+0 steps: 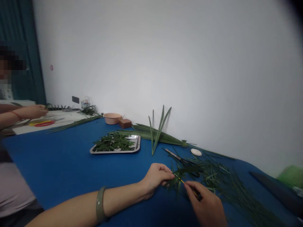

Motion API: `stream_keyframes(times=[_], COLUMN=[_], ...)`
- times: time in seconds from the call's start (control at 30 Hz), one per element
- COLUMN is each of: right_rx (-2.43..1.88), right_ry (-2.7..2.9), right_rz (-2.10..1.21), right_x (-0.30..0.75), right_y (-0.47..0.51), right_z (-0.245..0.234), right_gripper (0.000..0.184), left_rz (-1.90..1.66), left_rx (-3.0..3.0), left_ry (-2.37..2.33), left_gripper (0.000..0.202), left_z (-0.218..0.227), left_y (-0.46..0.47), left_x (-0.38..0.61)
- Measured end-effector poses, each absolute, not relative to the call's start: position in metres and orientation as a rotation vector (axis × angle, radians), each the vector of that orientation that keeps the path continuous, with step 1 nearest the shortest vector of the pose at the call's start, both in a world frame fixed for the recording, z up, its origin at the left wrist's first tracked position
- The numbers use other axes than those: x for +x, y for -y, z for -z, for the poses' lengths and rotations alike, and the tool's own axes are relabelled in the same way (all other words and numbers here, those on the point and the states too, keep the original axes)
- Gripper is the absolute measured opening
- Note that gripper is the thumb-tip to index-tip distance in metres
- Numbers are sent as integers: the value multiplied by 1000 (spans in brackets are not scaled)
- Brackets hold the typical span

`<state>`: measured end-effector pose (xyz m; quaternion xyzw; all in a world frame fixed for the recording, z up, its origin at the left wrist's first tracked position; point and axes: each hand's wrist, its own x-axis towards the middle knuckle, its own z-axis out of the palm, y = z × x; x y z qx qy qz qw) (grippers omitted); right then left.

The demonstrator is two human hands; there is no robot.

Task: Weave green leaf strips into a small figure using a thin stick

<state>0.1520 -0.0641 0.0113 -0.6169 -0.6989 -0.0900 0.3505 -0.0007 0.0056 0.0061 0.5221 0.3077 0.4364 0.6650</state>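
My left hand (158, 177), with a green bangle on its wrist, pinches a small bundle of green leaf strips (177, 178). Between the fingers of my right hand (205, 201) is a thin tool with a yellow shaft (181, 180) and a dark end; its exact kind does not show. The tool's tip reaches into the leaf strips beside my left fingertips. Just beyond my hands lie scissors (174, 154), their handles partly covered by cut leaf strips (213, 175). A white oval object (196, 152) sits behind that pile.
A metal tray (138, 143) holds cut leaves. Behind it are a pink bowl (113, 118), a brown box (125, 123) and long leaves (165, 137) along the wall. At left, another person's hand (38, 111) is near red- and yellow-handled scissors (44, 123). A green bag (290, 178) stands right.
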Motion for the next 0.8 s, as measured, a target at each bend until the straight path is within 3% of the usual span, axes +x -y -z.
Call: stream_keyframes(times=[0.8], right_rx=[-1508], right_ry=[1831], right_rz=[380], right_x=[148], right_y=[65], right_z=[-9], right_gripper=[22], left_rz=[-1054], left_rx=[1374], left_ry=[-796], left_gripper=[18], left_z=[-6], left_y=[-3], left_x=[-2])
